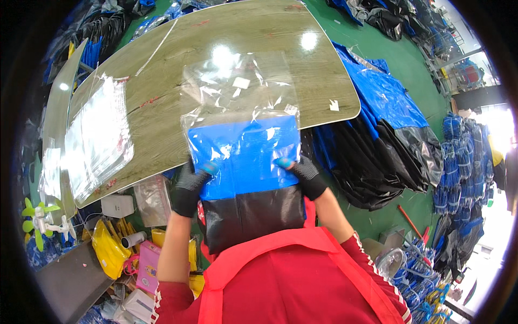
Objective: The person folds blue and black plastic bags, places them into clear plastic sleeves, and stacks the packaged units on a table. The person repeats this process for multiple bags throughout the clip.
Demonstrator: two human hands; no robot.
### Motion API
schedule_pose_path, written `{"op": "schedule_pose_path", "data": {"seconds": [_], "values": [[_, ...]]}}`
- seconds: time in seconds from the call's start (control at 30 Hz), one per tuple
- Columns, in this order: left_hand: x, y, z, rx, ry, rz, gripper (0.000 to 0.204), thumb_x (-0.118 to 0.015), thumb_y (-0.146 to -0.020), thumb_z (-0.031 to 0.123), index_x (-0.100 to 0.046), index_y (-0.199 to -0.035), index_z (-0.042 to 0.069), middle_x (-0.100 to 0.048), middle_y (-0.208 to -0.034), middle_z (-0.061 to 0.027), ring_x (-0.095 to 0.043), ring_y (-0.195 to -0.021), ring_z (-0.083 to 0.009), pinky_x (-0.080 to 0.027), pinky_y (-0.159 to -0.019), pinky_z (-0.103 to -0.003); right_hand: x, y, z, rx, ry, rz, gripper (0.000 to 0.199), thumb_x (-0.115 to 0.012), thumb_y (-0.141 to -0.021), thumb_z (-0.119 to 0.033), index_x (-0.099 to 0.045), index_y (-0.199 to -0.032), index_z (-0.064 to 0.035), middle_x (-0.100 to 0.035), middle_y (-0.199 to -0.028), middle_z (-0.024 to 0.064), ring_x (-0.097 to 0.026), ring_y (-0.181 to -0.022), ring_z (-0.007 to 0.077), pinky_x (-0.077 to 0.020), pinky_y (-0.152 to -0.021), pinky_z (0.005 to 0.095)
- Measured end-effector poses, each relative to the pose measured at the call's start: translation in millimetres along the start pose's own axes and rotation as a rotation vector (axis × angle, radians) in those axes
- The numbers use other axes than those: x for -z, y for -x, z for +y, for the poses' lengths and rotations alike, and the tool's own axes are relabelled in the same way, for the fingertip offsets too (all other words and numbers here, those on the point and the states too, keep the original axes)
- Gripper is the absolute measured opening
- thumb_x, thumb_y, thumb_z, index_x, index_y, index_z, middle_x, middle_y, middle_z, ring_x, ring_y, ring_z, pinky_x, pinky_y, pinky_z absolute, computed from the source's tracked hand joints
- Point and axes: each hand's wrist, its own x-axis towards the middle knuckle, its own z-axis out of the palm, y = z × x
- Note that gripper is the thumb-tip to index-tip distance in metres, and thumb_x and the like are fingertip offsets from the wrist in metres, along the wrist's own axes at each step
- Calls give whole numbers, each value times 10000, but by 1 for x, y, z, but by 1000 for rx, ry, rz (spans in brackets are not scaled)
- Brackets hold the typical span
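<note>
A folded bundle of blue-and-black plastic fabric (253, 213) is held in front of my chest, at the table's near edge. Its blue upper part is inside a clear plastic bag (272, 81), while the black lower end sticks out toward me. The bag's far part lies loose and wrinkled on the table. My left hand (189, 186), in a black glove with blue fingertips, grips the left side of the bundle, thumb on top. My right hand (308, 177), gloved alike, grips the right side in the same way. The other fingers are mostly hidden underneath.
A wood-patterned table (162, 102) with rounded corners spans the front; a stack of clear bags (102, 137) lies on its left. Blue-and-black sheets (372, 135) hang low to the right. A green clip-on fan (40, 222) and yellow packages (109, 248) are at lower left.
</note>
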Motion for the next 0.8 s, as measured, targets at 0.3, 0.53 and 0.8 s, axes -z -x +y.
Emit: {"op": "schedule_pose_path", "data": {"seconds": [0.3,0.53,0.8], "values": [[-9,110,-32,214,-407,-56,684,-811,-735,319,-491,-1266,28,-628,-1087,-68,-589,-925,-172,-484,-817,-330,-25,100,71,-105,249,112,773,-810,-755,-263,-417,-1384,-42,-570,-1276,112,-528,-1196,208,-428,-1000,357],[-21,66,-39,221,-306,57,616,-735,-818,215,-467,-1349,56,-577,-1181,-80,-568,-1061,-196,-485,-870,-295,-41,66,44,-118,349,363,642,-778,-774,-406,-568,-1253,-33,-661,-1135,127,-613,-1064,218,-473,-925,347],[-2,19,2,37,-19,61,461,-694,-843,227,-536,-1235,43,-637,-1011,-56,-604,-833,-142,-501,-747,-278,-20,69,25,-213,410,-170,627,-747,-812,-406,-564,-1262,-9,-657,-1149,123,-608,-1079,211,-464,-942,347]]}}
